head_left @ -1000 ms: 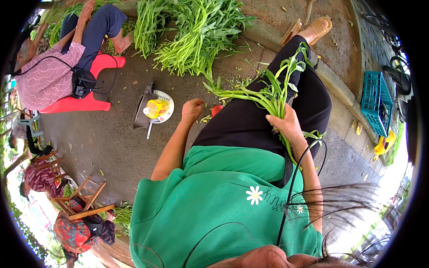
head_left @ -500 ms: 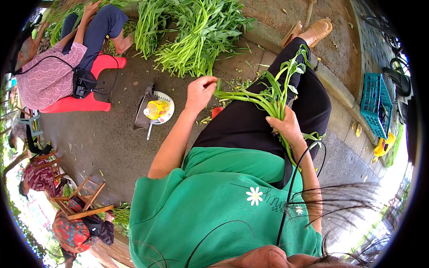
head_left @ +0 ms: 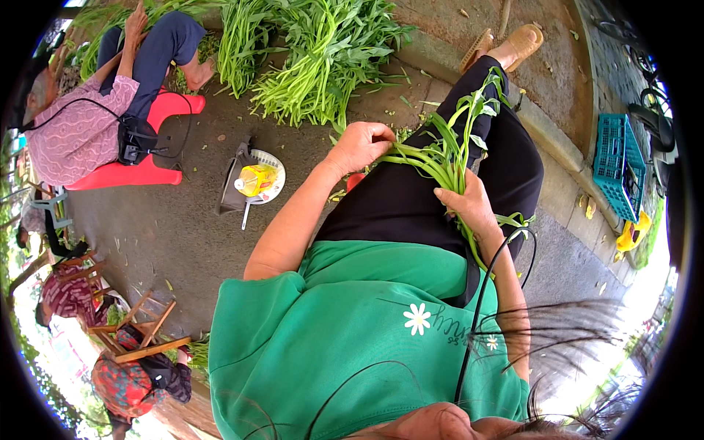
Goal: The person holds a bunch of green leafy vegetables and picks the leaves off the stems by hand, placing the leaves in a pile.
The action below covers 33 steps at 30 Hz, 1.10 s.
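Note:
A bunch of water spinach (head_left: 438,167) lies across my dark trousers, its green stems fanning to the left and its leaves toward my knees. My right hand (head_left: 470,204) is wrapped round the middle of the bunch, thumb on top. My left hand (head_left: 361,149) pinches at the left stem ends, fingertips together; exactly what lies between them is partly hidden. Beyond my left hand, a large heap of water spinach (head_left: 319,73) rests on the ground, with a smaller pile (head_left: 246,44) beside it.
Left of me, a white plate (head_left: 273,166) carries a yellow-labelled bottle (head_left: 255,180). A person on a red stool (head_left: 167,110) sits at the upper left. More people and a wooden chair (head_left: 150,330) are at the lower left. A teal crate (head_left: 616,169) stands right, near a kerb (head_left: 546,132).
My left hand has moved right, toward the bunch, and now meets the stem ends. The small green piece at its fingertips no longer shows. My right hand keeps its hold.

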Each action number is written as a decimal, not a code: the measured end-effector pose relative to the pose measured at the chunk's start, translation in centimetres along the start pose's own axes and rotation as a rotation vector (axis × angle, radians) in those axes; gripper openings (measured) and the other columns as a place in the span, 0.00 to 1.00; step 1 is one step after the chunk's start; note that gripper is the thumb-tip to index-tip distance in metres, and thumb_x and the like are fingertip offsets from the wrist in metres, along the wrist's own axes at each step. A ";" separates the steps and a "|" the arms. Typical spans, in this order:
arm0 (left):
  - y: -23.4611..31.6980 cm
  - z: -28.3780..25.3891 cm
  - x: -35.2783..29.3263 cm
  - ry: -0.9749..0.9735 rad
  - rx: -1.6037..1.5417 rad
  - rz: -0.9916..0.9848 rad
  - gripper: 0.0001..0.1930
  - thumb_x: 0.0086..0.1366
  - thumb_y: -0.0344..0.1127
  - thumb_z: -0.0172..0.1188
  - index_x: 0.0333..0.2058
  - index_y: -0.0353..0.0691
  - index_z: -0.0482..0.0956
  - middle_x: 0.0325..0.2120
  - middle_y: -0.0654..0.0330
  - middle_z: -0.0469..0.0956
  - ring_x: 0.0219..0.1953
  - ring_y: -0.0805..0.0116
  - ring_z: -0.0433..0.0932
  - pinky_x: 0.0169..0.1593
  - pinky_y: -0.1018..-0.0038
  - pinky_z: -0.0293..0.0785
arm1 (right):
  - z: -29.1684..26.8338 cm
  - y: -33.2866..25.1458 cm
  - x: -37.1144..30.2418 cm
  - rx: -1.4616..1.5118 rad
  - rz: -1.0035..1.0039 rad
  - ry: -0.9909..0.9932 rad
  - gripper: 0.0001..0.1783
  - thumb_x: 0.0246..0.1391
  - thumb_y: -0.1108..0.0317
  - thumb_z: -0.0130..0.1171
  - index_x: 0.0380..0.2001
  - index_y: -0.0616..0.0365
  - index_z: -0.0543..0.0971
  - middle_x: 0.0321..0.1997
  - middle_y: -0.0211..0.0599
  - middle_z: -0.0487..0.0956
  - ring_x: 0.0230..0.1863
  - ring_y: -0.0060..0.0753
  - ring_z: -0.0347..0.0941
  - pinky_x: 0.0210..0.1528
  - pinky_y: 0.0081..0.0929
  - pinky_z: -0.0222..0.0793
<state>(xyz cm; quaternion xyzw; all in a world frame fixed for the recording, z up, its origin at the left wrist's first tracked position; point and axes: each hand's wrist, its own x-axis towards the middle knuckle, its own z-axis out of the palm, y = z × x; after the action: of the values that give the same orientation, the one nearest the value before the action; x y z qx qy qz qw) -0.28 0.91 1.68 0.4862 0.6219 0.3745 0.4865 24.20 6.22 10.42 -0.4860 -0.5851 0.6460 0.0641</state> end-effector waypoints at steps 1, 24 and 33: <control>0.0 -0.1 0.0 0.009 -0.011 -0.003 0.08 0.57 0.27 0.59 0.36 0.34 0.79 0.27 0.63 0.80 0.29 0.78 0.76 0.36 0.80 0.73 | 0.0 0.2 0.1 0.003 0.004 -0.003 0.23 0.45 0.67 0.64 0.44 0.64 0.70 0.21 0.26 0.70 0.17 0.16 0.64 0.19 0.17 0.61; -0.5 1.1 -0.6 0.300 -0.599 -0.304 0.04 0.54 0.28 0.54 0.28 0.39 0.78 0.23 0.66 0.77 0.24 0.79 0.72 0.30 0.82 0.67 | -0.2 0.2 0.2 -0.004 0.012 -0.015 0.27 0.45 0.68 0.65 0.48 0.66 0.68 0.21 0.25 0.69 0.17 0.15 0.63 0.18 0.15 0.60; -4.4 -0.6 -5.1 0.517 -0.390 -0.238 0.04 0.56 0.28 0.60 0.32 0.36 0.78 0.23 0.67 0.76 0.25 0.81 0.72 0.29 0.83 0.68 | -0.1 0.2 0.0 -0.006 -0.005 -0.001 0.23 0.45 0.67 0.64 0.44 0.64 0.70 0.21 0.26 0.69 0.17 0.17 0.64 0.19 0.17 0.62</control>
<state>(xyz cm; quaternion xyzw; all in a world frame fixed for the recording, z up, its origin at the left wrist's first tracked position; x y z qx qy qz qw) -1.66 -5.15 -1.06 0.1973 0.6937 0.5379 0.4366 24.31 6.23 10.23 -0.4844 -0.5884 0.6443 0.0635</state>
